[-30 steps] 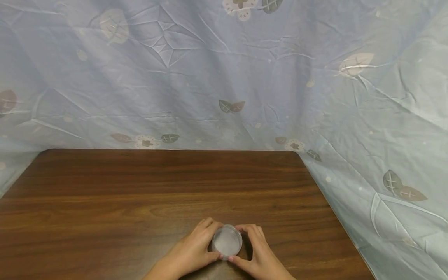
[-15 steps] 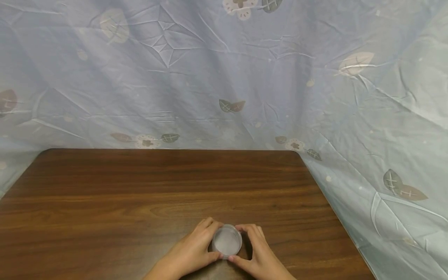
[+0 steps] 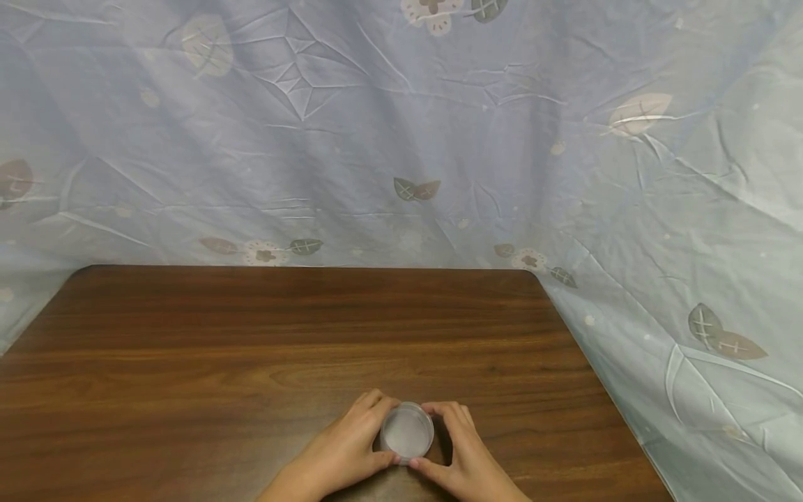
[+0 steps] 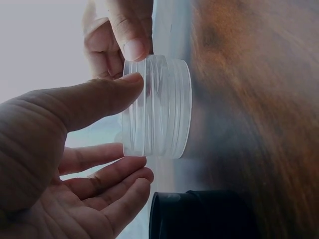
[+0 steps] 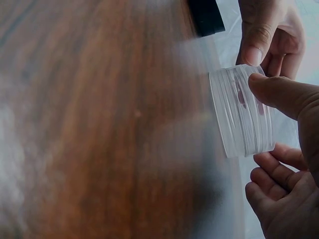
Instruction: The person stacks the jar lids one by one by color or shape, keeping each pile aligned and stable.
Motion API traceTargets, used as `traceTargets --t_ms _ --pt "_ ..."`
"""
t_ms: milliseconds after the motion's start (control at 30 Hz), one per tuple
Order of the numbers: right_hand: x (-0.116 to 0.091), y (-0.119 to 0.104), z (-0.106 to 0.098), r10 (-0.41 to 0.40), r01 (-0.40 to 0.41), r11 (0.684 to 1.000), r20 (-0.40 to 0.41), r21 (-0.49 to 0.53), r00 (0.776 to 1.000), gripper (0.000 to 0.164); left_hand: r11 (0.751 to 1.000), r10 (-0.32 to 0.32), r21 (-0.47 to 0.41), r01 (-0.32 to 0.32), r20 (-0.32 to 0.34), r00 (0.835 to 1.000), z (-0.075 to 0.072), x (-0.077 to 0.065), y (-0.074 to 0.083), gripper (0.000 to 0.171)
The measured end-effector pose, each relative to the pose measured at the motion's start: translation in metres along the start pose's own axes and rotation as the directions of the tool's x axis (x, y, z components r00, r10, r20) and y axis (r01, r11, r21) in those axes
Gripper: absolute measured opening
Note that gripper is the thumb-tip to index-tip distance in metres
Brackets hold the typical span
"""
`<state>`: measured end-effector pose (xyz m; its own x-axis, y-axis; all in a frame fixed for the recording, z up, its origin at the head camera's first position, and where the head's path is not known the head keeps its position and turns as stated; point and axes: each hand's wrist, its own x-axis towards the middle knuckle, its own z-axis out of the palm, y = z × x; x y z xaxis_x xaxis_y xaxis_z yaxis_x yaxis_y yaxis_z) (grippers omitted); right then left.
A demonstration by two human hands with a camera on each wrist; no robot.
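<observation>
A small, round, clear plastic jar (image 3: pixel 407 433) is close to the table's near side, between both hands. Ridged bands run around its side in the left wrist view (image 4: pixel 157 107). My left hand (image 3: pixel 351 443) grips its left side, thumb at the near edge and fingers at the far edge. From the right, my right hand (image 3: pixel 461 450) holds it the same way, the two thumbs close together. In the right wrist view the jar (image 5: pixel 239 112) has its base facing the wood; I cannot tell whether it touches. Its contents, if any, are unclear.
A brown wood-grain table (image 3: pixel 282 335) spreads ahead and to both sides. Pale cloth (image 3: pixel 351 139) with leaf and flower prints hangs behind it and along the right. A black object (image 4: pixel 199 214), kind unclear, shows at the left wrist view's bottom edge.
</observation>
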<state>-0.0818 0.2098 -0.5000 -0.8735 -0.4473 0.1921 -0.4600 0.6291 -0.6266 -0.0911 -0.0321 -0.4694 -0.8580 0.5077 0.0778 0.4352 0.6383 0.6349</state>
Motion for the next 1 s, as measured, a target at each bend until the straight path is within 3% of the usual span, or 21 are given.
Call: traceTargets --t_ms 700,1000 --pt "0.0010 0.0040 0.0013 -0.035 0.035 0.999 -0.018 -0.027 0.999 0.070 1.000 -0.010 -0.020 0.010 0.009 1.000 -0.0010 -0.0008 -0.0003 0.072" --pt "-0.0006 0.0034 -0.0035 0.013 -0.012 1.000 0.061 -0.003 0.998 0.087 0.999 -0.015 -0.043 0.015 0.016 1.000 -0.0046 -0.0041 -0.0006 0.077"
